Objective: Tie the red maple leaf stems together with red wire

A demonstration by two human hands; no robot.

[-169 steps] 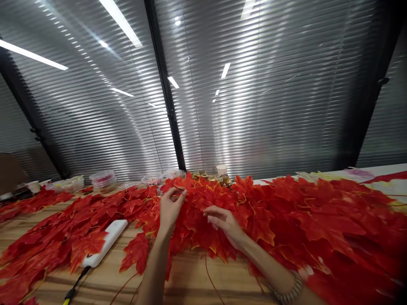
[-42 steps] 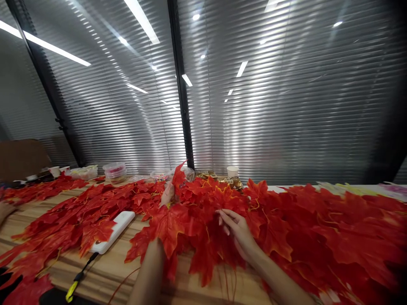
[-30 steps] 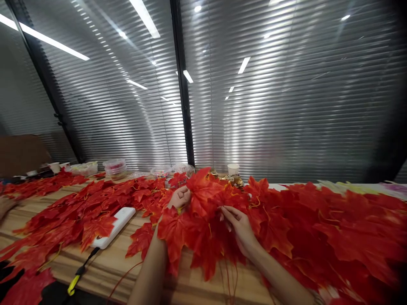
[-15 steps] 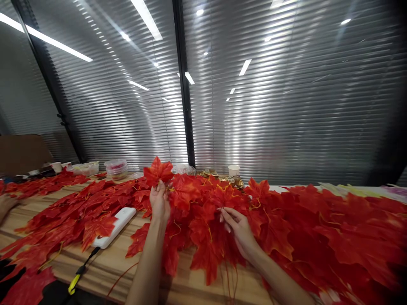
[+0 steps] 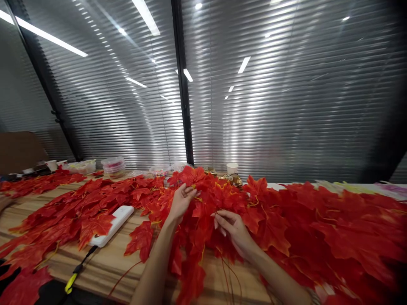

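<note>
Red artificial maple leaves with yellow stems lie heaped in front of me. Near the middle, my left hand (image 5: pixel 182 202) pinches the yellow stem end of one red maple leaf (image 5: pixel 191 174), which is held up over the heap. Lower and to the right, my right hand (image 5: pixel 231 226) has its thumb and fingertips closed together against the leaves. A thin red-brown cord (image 5: pixel 225 271) hangs down below this hand over the table edge; whether the fingers grip it or a stem is too small to make out. More leaves (image 5: pixel 190 245) dangle between my wrists.
A white power bank (image 5: pixel 115 224) with a black cable and yellow tag (image 5: pixel 69 283) lies left on the wooden table (image 5: pixel 89 267). Behind stand clear plastic tubs (image 5: pixel 113 166), a paper cup (image 5: pixel 232 168) and gold wrappers (image 5: pixel 233 180). Leaf piles (image 5: pixel 318 237) spread right. Another person's hand (image 5: pixel 4 202) is far left.
My left hand has moved right, toward the middle of the heap, carrying the leaf with it. My right hand stays nearly in place, fingers still pinched. The view has shifted slightly.
</note>
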